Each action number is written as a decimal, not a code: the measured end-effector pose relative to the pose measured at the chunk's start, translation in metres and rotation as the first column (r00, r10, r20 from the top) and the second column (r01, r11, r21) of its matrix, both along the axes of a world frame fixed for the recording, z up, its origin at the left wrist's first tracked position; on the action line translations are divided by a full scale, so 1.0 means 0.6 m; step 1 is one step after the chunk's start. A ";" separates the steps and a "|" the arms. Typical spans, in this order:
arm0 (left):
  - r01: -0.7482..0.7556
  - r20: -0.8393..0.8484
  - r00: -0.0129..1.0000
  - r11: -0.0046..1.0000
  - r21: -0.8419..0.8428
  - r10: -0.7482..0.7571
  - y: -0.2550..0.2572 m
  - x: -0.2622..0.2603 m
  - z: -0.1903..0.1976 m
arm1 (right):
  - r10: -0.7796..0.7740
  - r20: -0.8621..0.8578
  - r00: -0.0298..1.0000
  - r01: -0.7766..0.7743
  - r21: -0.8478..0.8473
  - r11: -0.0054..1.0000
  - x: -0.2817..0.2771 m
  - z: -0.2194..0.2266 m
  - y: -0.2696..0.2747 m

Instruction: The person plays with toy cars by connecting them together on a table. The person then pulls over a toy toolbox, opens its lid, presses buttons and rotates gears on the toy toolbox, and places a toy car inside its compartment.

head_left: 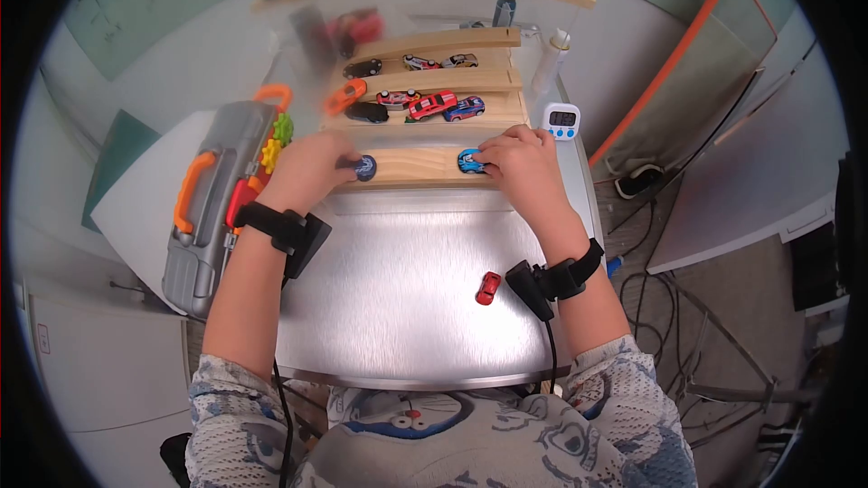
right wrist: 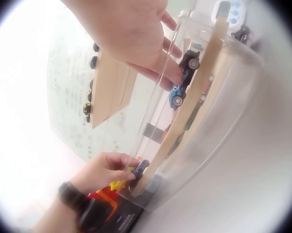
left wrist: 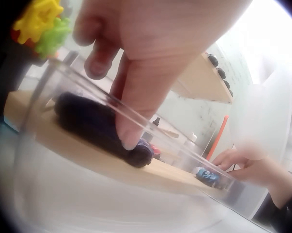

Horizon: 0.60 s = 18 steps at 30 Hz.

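At the left end of the front wooden board (head_left: 416, 165), my left hand (head_left: 309, 165) pinches a dark blue toy car (head_left: 365, 168) between thumb and fingers. My right hand (head_left: 527, 169) grips a light blue toy car (head_left: 468, 162) by its sides at the board's right end. Both cars have their wheels on the wood, as the right wrist view shows for the light blue one (right wrist: 183, 80). A transparent plastic box (left wrist: 102, 187) surrounds the board, and my fingers reach in over its rim. The left palm hides part of the dark blue car in the left wrist view.
Behind, several toy cars, including a red one (head_left: 431, 106), lie between wooden boards. A small red car (head_left: 488, 288) sits on the metal table (head_left: 389, 307) near my right wrist. A grey toolbox (head_left: 212, 208) stands left; a white timer (head_left: 561, 120) and spray bottle (head_left: 552, 59) stand right.
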<state>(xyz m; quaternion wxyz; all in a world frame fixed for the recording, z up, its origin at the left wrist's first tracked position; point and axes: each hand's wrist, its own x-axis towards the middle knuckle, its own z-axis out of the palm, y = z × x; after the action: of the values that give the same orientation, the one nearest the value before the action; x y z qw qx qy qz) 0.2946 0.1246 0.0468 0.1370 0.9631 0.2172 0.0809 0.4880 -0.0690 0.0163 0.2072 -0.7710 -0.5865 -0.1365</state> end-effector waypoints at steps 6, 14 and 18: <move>-0.026 0.015 1.000 0.999 -0.034 0.027 -0.001 -0.003 -0.002 | -0.057 -0.015 0.998 0.056 -0.015 0.998 0.018 0.002 -0.022; -0.025 0.002 1.000 0.999 -0.035 0.026 0.004 -0.006 -0.011 | -0.054 -0.046 0.997 0.055 0.014 0.998 0.022 -0.002 -0.024; 0.154 0.302 0.945 0.985 -0.072 -0.126 0.009 -0.022 -0.026 | 0.019 -0.154 0.988 -0.005 0.091 0.996 0.025 0.012 -0.041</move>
<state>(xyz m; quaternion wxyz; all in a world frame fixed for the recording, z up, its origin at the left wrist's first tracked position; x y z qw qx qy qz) 0.2811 0.1300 0.0314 0.2187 0.9455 0.1289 0.2039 0.5031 -0.0937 0.0237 0.2874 -0.7654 -0.5668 -0.1015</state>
